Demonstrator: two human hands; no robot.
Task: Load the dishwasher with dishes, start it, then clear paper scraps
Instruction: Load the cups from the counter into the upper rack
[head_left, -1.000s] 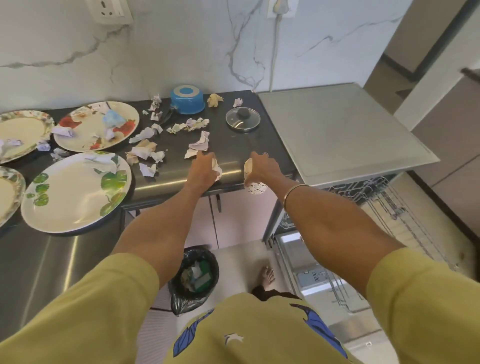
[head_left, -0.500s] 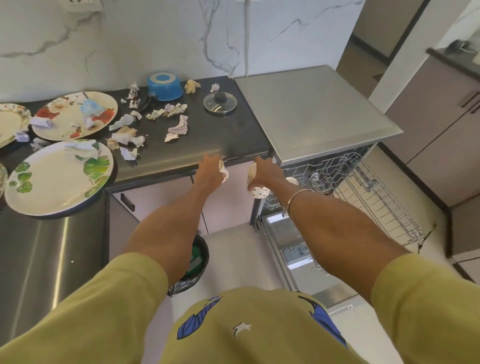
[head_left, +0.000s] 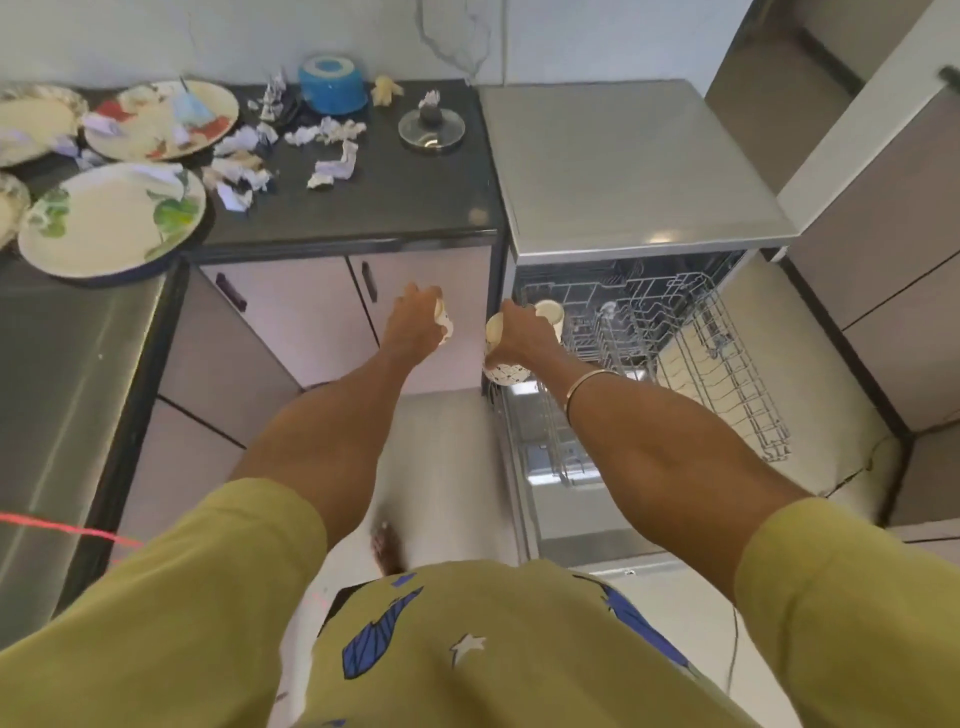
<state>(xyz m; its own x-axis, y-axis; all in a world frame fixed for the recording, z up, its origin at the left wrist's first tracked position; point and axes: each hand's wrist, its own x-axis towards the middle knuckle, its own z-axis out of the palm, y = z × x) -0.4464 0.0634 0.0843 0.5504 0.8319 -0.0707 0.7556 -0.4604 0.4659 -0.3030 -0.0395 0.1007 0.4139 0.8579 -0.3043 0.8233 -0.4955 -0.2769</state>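
Note:
My left hand (head_left: 413, 327) grips a small white cup (head_left: 444, 323) in front of the cabinet doors. Close to its right, my right hand (head_left: 522, 338) grips a white patterned cup (head_left: 503, 370) at the left edge of the open dishwasher (head_left: 628, 171). The wire upper rack (head_left: 722, 358) is pulled out. Another pale cup (head_left: 551, 313) shows just behind my right hand at the rack's left end; whether it stands in the rack I cannot tell. Several plates, such as the leaf-patterned plate (head_left: 111, 221), lie on the dark counter (head_left: 395, 202) among crumpled paper scraps (head_left: 335, 167).
A blue pot (head_left: 332, 85) and a glass lid (head_left: 431, 131) stand at the back of the counter. The dishwasher door (head_left: 566, 525) lies open low on the floor side. A steel surface (head_left: 62, 364) is at the left. Tall cabinets stand at the right.
Both hands, each holding a cup, have come off the counter edge, moved down and to the right, and now hang by the open dishwasher rack.

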